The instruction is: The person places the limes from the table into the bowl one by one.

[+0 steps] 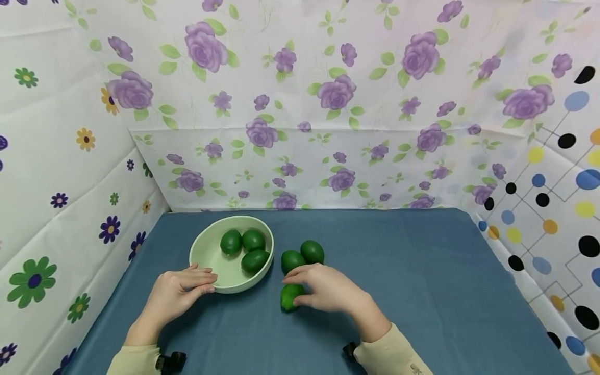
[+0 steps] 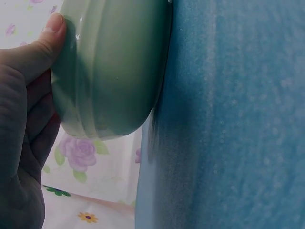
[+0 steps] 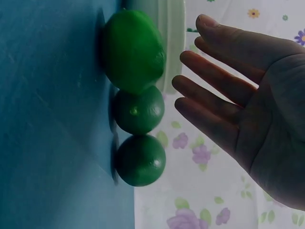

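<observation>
A pale green bowl (image 1: 206, 255) stands on the blue cloth with three green limes (image 1: 255, 261) inside. My left hand (image 1: 180, 289) grips its near left rim, the thumb (image 2: 55, 31) against the rim and the other fingers partly hidden behind it. To the right of the bowl lie three more limes. Two of them, a left lime (image 1: 291, 260) and a right lime (image 1: 312, 252), sit together at the back; the near lime (image 1: 288, 298) is brighter green. Over that near lime is my right hand (image 1: 325, 289), its fingers extended and apart from the fruit in the right wrist view.
Blue cloth (image 1: 422, 291) covers the table and stretches away to the right. Flowered sheeting (image 1: 304, 172) rises along the back edge, with patterned sheeting (image 1: 539, 224) at the right side and daisy-printed sheeting (image 1: 70, 208) at the left.
</observation>
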`<state>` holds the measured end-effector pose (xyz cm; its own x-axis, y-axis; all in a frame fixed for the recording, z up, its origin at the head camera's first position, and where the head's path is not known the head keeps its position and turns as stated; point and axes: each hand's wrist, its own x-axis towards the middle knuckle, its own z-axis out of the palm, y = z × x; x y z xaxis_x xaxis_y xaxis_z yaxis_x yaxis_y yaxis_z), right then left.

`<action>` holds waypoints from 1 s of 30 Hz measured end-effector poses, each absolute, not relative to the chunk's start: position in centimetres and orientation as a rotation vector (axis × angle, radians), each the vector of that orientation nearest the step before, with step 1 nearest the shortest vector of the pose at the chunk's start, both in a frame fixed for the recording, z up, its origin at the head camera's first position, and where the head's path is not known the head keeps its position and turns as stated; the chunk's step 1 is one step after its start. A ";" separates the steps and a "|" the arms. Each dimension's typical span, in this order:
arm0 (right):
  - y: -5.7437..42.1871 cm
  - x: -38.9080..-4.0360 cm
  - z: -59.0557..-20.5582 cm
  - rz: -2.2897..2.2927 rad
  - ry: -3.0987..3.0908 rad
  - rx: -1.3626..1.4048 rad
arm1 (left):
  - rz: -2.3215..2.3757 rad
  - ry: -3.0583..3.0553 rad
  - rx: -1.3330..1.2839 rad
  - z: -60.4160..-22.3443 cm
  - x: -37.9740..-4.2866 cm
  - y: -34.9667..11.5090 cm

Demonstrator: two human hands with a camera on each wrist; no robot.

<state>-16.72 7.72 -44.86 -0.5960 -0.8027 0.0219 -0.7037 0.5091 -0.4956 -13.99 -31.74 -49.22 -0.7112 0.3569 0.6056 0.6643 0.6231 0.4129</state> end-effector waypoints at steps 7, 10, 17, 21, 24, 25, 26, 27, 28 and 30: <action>7.1 -16.8 -45.5 -0.624 2.557 -1.297 | -0.858 -2.362 -0.820 -49.2 -14.3 -31.6; 6.9 -16.8 -45.6 -0.597 2.576 -1.285 | -0.848 -2.361 -0.823 -49.0 -14.5 -31.6; 6.4 -16.6 -45.9 -0.571 2.576 -1.262 | -0.821 -2.357 -0.826 -48.9 -14.4 -31.7; 6.4 -16.4 -46.3 -0.585 2.541 -1.260 | -0.822 -2.338 -0.854 -49.2 -14.0 -31.8; 6.5 -16.6 -46.6 -0.583 2.551 -1.247 | -0.825 -2.328 -0.863 -49.3 -14.2 -31.7; 6.5 -16.6 -46.7 -0.578 2.559 -1.239 | -0.823 -2.330 -0.860 -49.5 -14.2 -31.7; 6.5 -16.6 -46.8 -0.578 2.566 -1.230 | -0.824 -2.334 -0.854 -49.4 -14.1 -31.7; 6.5 -16.7 -46.9 -0.580 2.573 -1.220 | -0.824 -2.337 -0.849 -49.4 -14.1 -31.7; 6.5 -16.7 -47.0 -0.587 2.577 -1.212 | -0.822 -2.339 -0.843 -49.4 -14.1 -31.7; 6.5 -16.7 -47.1 -0.604 2.586 -1.190 | -0.824 -2.345 -0.833 -49.4 -14.0 -31.7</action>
